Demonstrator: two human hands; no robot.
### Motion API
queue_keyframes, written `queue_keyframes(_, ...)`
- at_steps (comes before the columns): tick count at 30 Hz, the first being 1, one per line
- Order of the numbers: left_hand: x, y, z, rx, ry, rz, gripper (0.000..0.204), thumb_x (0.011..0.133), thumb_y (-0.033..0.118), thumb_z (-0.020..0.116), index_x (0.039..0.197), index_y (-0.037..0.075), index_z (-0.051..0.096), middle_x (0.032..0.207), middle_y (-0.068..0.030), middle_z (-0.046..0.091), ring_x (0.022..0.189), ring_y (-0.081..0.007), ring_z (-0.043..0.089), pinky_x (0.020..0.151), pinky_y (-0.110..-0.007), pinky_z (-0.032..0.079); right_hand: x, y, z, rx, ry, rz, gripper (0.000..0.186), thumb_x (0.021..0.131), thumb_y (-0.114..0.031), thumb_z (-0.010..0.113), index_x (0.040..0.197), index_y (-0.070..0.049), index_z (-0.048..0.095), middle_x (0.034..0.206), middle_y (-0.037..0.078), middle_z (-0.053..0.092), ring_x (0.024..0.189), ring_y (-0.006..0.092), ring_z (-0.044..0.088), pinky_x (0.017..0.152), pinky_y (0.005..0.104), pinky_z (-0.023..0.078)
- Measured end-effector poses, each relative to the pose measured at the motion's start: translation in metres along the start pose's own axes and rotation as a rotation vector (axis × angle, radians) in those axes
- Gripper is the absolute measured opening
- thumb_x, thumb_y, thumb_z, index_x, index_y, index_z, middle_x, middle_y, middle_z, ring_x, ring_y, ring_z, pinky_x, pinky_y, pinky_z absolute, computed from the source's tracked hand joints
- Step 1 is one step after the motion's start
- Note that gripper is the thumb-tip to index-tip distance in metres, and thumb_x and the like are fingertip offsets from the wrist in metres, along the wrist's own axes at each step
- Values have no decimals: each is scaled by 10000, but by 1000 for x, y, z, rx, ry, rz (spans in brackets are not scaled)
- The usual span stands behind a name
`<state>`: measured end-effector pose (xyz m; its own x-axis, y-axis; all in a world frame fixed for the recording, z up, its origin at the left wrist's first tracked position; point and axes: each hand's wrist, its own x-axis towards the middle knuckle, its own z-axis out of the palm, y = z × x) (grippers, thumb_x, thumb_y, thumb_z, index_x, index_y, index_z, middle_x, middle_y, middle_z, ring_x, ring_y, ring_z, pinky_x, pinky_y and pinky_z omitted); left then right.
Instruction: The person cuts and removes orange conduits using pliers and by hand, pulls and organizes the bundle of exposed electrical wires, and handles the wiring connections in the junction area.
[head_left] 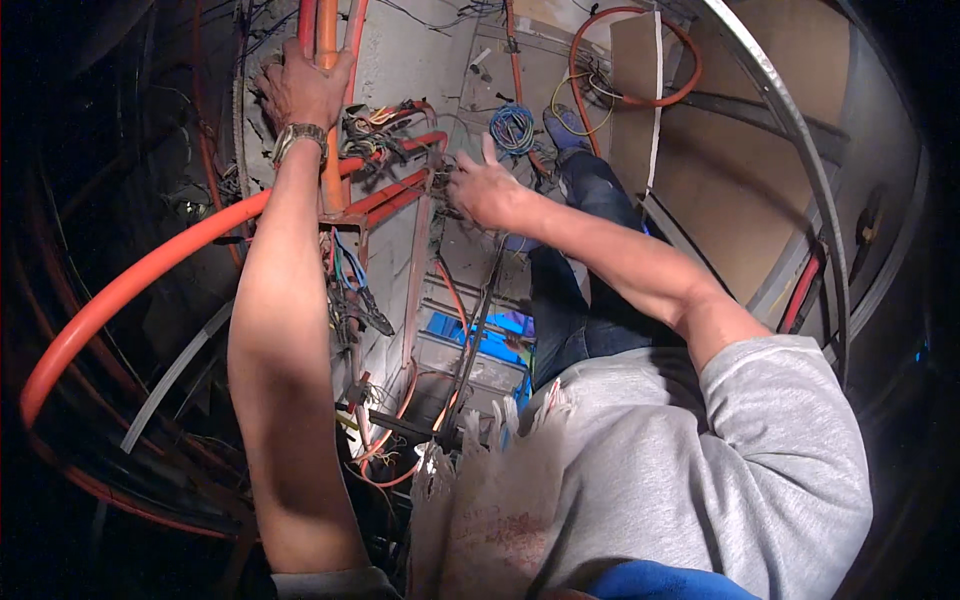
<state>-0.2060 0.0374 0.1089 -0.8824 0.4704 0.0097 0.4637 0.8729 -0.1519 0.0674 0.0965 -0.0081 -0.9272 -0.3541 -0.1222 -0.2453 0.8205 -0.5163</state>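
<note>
My left hand is closed round orange conduits at the upper left, with an upright orange conduit running down below it. My right hand reaches in from the right, its fingers bent at the edge of a narrow metal strip. One digit sticks up; whatever is between the others is hidden. Between the hands lie short orange conduits and a tangle of stripped wires. A coil of blue wire sits just beyond my right hand.
A thick orange conduit bows out to the left. Loose wires hang below a small bracket. A brown board stands at the right behind a curved metal rail. Torn whitish sheeting lies against my shirt.
</note>
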Motion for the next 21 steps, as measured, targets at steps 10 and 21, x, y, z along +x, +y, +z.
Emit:
queue_keyframes(10,6,-3,6,-55,-43,-23,832,795,641,706,1362,56,540,1313,-299,550,1290,-482,472,1057,-595,416,91,-34,-47,796,29,143,353,1008,-278,564,1206,10,608,1024,207,708,1040,416,669,997,643,418)
queue_keyframes(21,2,0,6,-50,4,-20,842,774,653,727,1351,61,565,1249,-308,596,1251,-483,505,1059,-585,416,0,15,51,292,-437,-98,273,901,-205,629,1141,-79,664,896,155,729,899,380,699,935,478,497)
